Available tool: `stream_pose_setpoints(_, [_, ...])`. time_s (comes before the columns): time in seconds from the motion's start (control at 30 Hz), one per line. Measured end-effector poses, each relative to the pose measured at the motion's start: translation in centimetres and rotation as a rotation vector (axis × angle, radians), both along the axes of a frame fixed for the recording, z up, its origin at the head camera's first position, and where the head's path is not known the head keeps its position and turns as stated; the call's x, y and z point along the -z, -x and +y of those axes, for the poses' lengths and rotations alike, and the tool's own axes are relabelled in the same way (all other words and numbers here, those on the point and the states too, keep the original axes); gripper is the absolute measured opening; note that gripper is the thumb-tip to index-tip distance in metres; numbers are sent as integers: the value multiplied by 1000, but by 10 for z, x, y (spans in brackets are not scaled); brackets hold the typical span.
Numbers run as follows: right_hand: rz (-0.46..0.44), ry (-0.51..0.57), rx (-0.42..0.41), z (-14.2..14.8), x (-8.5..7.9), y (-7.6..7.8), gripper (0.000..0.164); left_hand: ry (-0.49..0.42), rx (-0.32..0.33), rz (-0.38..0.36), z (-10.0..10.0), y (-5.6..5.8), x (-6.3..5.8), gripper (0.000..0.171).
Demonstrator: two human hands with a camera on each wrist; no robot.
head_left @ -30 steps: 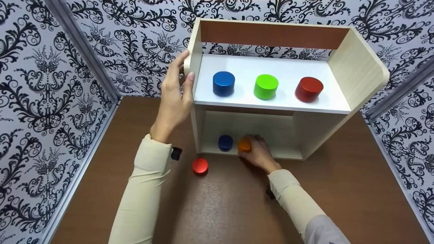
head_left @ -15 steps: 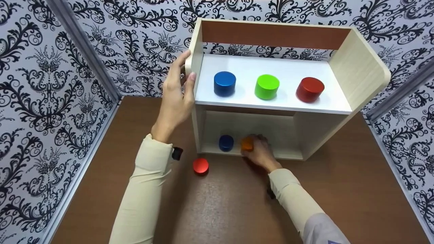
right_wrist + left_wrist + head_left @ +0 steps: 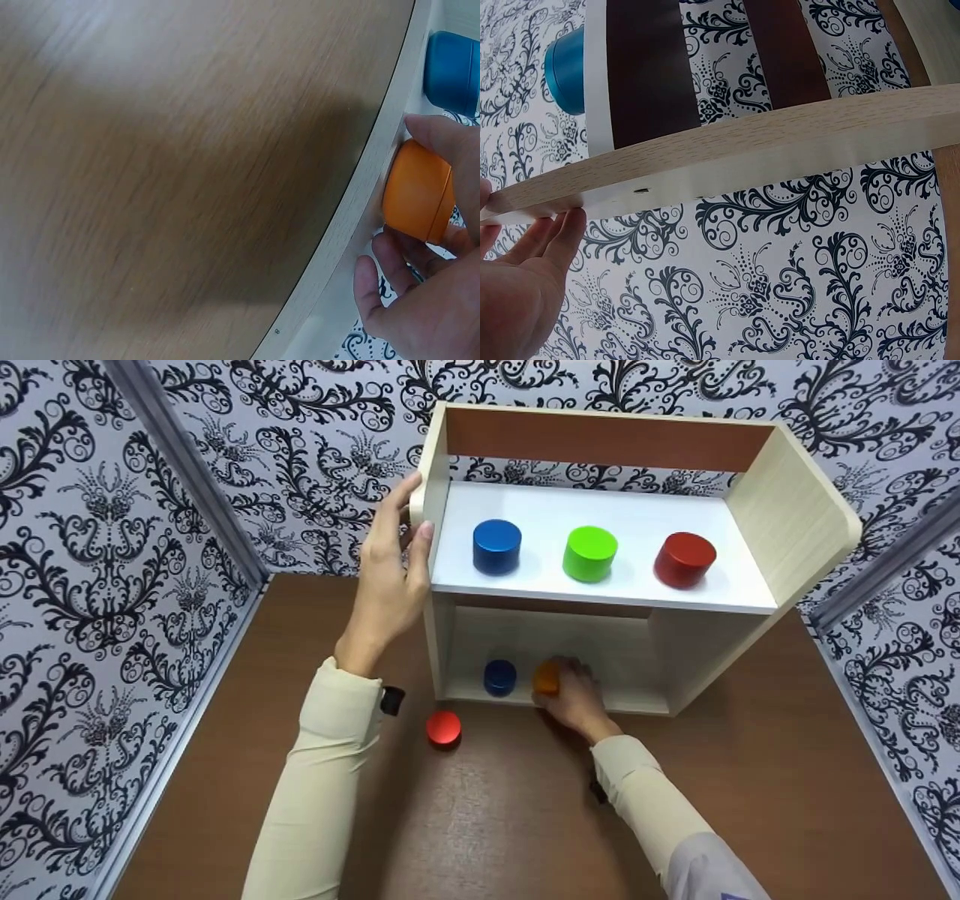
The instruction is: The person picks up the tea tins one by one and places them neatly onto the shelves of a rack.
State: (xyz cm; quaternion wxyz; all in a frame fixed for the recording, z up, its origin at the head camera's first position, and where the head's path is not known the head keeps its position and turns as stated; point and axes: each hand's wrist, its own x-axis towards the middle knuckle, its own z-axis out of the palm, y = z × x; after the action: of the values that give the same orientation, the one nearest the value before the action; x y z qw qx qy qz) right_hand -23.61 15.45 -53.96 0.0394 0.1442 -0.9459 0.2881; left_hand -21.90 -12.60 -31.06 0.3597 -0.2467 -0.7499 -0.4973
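Note:
In the head view my left hand (image 3: 391, 570) grips the front edge of the left side panel (image 3: 780, 127) of a two-level wooden shelf unit, thumb on the inner face and fingers outside. My right hand (image 3: 576, 697) reaches into the lower compartment. Its thumb and fingers hold a short orange cylinder (image 3: 416, 191), upright near the front edge of the bottom board (image 3: 622, 703); a thin seam runs round it. Just left of it stands a dark blue cylinder (image 3: 500, 677), apart from the orange one.
On the white upper shelf (image 3: 536, 502) stand a blue cylinder (image 3: 496, 546), a green cylinder (image 3: 590, 553) and a dark red cylinder (image 3: 685, 559). A bright red cylinder (image 3: 444, 727) sits on the brown table (image 3: 480, 817) before the unit. Patterned walls (image 3: 322, 450) enclose the table.
Between the first two frames the orange cylinder shifts slightly right in my right hand, away from the dark blue one. Since then it has stayed there. My left hand keeps its place.

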Motion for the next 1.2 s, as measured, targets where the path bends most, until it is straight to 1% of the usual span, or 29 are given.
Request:
stream_pose_setpoints(0.17, [-8, 19, 5, 2, 0, -1, 74, 1, 3, -1, 1, 0, 0, 44])
stream_pose_setpoints(0.27, [15, 33, -4, 3, 0, -3, 76, 1, 0, 1, 0, 0, 0, 44])
stream_pose_setpoints(0.4, [62, 48, -27, 5, -1, -6, 75, 3, -1, 0, 0, 1, 0, 44])
stream_pose_setpoints(0.63, [186, 91, -77, 9, -6, -12, 73, 7, -2, -16, 0, 0, 0, 45])
stream_pose_setpoints(0.7, [202, 108, -92, 10, -8, -15, 72, 8, -1, -15, 0, 0, 0, 45])
stream_pose_setpoints(0.8, [203, 108, -90, 11, -9, -18, 72, 4, -2, -13, 0, 0, 0, 44])
stream_pose_setpoints(0.97, [191, 74, -48, 15, -7, -20, 75, 3, -2, -14, 0, 0, 0, 43])
stream_pose_setpoints(1.2, [157, 81, -47, 20, -7, -22, 78, -4, 8, -13, 0, 1, 0, 44])
